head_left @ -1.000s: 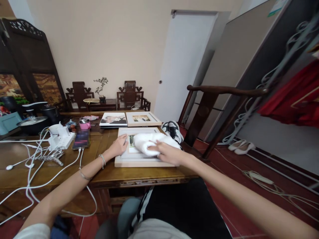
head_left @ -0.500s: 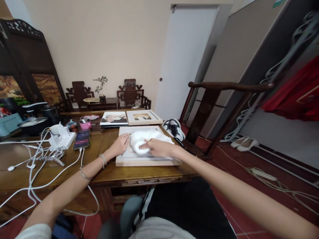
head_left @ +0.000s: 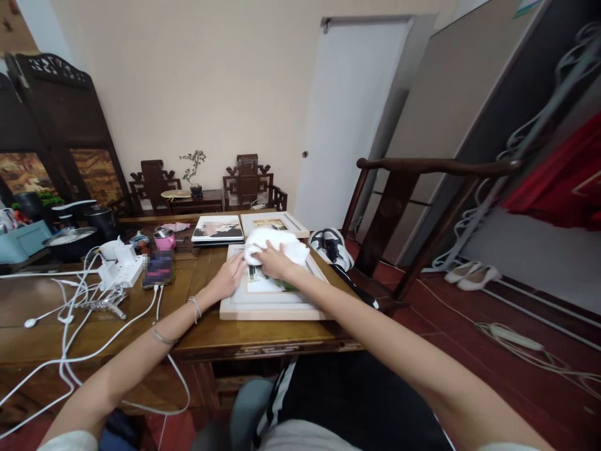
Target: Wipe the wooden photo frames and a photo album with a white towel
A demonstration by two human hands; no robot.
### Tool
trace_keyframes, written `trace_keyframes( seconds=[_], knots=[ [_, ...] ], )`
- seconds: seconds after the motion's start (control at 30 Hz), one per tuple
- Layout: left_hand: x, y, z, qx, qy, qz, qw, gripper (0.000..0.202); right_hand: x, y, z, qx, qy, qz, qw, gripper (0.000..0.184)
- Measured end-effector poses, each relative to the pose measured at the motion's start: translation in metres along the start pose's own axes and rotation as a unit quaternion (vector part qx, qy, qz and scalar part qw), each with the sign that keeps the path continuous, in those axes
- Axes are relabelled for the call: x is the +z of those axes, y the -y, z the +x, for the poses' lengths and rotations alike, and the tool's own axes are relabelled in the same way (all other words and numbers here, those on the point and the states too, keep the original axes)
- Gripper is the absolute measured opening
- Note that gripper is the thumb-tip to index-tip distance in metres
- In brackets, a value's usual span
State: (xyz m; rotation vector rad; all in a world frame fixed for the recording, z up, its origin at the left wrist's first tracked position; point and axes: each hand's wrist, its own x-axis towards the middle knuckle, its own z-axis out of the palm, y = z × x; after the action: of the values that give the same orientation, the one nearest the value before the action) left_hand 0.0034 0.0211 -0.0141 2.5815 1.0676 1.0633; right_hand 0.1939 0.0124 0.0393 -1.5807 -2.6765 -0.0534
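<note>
A light wooden picture frame [head_left: 272, 305] lies flat on the dark wooden table [head_left: 117, 326] in front of me. My right hand [head_left: 275, 262] presses a bunched white cloth [head_left: 275, 241] onto the frame's far end, fingers curled on the cloth. My left hand [head_left: 229, 278] rests on the frame's left edge with fingers bent against it. The picture under the glass shows between my hands.
Two more framed pictures [head_left: 218, 228] lie beyond. A phone [head_left: 158, 268], a pink cup [head_left: 164, 238], a white power strip [head_left: 123, 269] and several white cables [head_left: 70, 326] cover the table's left. A sneaker [head_left: 331, 245] and a dark wooden chair [head_left: 404, 207] stand on the right.
My right hand has slid the white cloth from the frame's near middle up to its far end, uncovering the picture. My left hand stayed on the left edge.
</note>
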Motion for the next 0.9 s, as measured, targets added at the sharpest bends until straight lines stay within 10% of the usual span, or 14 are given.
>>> trace_keyframes(
  seconds=[0.17, 0.37, 0.63, 0.9],
  knots=[
    [-0.004, -0.011, 0.001, -0.078, -0.044, -0.023, 0.996, 0.05, 0.003, 0.033, 0.009, -0.064, -0.011, -0.004, 0.998, 0.062],
    [0.0, -0.009, 0.0, -0.065, -0.058, -0.034, 0.996, 0.05, -0.019, 0.038, -0.065, -0.157, 0.102, 0.071, 0.98, 0.062],
    [0.008, 0.005, -0.002, -0.036, 0.013, 0.056, 0.998, 0.032, -0.034, -0.017, -0.145, 0.033, 0.139, 0.054, 0.988, 0.069],
    [0.011, 0.008, -0.007, -0.036, 0.011, 0.058, 0.998, 0.036, -0.014, -0.034, -0.062, 0.083, 0.038, 0.031, 0.995, 0.071]
  ],
)
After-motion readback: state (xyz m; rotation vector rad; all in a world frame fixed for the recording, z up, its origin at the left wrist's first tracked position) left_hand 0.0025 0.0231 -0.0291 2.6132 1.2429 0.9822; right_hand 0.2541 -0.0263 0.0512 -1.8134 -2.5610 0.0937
